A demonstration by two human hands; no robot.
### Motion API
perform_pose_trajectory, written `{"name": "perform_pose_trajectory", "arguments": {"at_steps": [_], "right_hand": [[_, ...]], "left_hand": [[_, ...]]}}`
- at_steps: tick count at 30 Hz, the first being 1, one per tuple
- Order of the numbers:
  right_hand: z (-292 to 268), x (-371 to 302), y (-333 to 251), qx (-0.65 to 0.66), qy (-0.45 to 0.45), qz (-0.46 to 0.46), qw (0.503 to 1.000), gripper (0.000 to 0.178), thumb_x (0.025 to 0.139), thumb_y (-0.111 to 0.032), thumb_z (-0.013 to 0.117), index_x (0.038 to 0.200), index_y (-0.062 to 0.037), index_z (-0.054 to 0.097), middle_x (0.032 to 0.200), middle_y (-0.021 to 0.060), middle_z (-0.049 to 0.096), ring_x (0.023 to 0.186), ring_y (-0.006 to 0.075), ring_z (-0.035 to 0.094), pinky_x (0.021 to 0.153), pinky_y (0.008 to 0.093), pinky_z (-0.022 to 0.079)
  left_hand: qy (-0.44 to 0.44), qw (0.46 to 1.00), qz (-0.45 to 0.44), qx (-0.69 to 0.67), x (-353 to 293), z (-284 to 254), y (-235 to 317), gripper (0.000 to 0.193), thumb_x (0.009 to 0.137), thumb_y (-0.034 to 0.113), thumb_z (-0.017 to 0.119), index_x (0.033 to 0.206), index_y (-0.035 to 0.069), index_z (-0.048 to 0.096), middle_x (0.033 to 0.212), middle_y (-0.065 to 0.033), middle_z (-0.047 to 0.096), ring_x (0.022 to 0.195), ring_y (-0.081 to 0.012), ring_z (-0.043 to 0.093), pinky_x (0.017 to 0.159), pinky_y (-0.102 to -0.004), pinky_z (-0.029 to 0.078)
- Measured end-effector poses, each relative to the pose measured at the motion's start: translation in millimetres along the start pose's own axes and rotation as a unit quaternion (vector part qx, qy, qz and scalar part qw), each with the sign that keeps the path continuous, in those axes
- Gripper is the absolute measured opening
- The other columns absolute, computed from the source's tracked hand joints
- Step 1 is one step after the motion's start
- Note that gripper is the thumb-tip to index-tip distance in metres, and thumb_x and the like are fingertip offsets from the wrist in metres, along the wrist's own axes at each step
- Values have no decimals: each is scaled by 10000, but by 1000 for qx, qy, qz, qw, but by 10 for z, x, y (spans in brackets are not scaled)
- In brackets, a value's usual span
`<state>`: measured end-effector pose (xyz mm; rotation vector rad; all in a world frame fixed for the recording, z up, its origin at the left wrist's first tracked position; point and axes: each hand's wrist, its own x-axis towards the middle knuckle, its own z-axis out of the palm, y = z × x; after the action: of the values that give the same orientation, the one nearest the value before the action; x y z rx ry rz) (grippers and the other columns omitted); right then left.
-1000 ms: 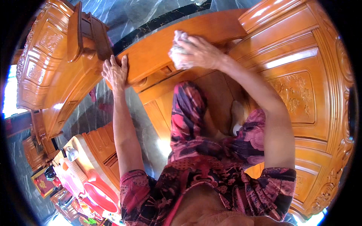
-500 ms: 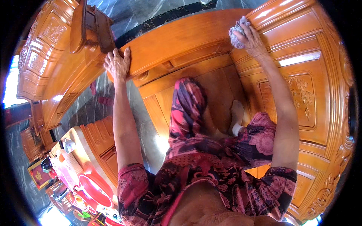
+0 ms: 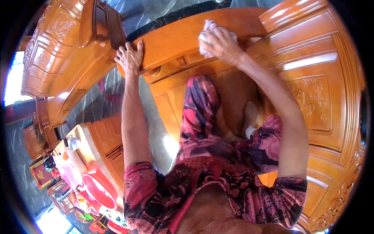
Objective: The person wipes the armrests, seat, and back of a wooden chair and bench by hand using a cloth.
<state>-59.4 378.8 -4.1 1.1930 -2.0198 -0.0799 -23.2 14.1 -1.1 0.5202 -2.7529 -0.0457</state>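
My right hand [image 3: 223,46] presses a crumpled pale greyish-pink cloth [image 3: 206,36] onto the polished orange-brown wooden armrest [image 3: 167,43] that runs across in front of me. The fingers bend over the cloth and hide part of it. At the armrest's left end rests my left hand [image 3: 129,58], its fingers spread over the wood and holding nothing. I kneel on the wooden seat [image 3: 171,103] below, one knee raised near the armrest.
On the right rises a carved wooden backrest [image 3: 307,101]. Another carved wooden seat [image 3: 78,58] stands at left. A table [image 3: 91,150] at lower left bears a white mug [image 3: 73,142] and a red basin [image 3: 99,191]. Grey marbled floor [image 3: 152,128] shows between the furniture.
My right hand has slid left along the armrest with the cloth, away from the corner by the backrest. My left hand keeps its place on the armrest's left end. The view has shifted slightly.
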Motion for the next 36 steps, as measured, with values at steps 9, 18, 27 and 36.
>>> {"name": "perform_pose_trajectory", "arguments": {"at_steps": [9,18,27,36], "right_hand": [[-37,710,-756,34,-11,-44,998,337,907,-277,483,1244,-272,485,1183,72,505,1080,336,475,871,478,400],[161,-208,-419,46,43,167,984,513,847,-277,636,1315,-303,429,1358,91,418,1229,347,407,973,523,374],[21,-601,-128,133,144,380,904,640,716,-24,723,1281,-166,457,1244,126,503,1174,369,473,990,514,381],[466,-997,-191,145,240,580,765,647,821,-123,648,1382,-11,346,1236,271,370,1176,429,400,1030,515,308]], "left_hand": [[28,999,17,14,44,54,-1,666,895,627,420,1186,53,589,1204,-208,563,1181,-401,473,979,-564,319],[41,998,45,28,-2,31,12,606,928,591,401,1160,70,606,1138,-181,598,1117,-387,519,932,-550,358],[49,998,45,12,-57,11,-144,600,936,542,426,1235,46,583,1205,-191,576,1177,-372,494,982,-510,357],[58,997,57,6,-223,69,97,681,920,555,457,1319,4,490,1386,-260,433,1318,-407,369,1092,-510,260]]}}
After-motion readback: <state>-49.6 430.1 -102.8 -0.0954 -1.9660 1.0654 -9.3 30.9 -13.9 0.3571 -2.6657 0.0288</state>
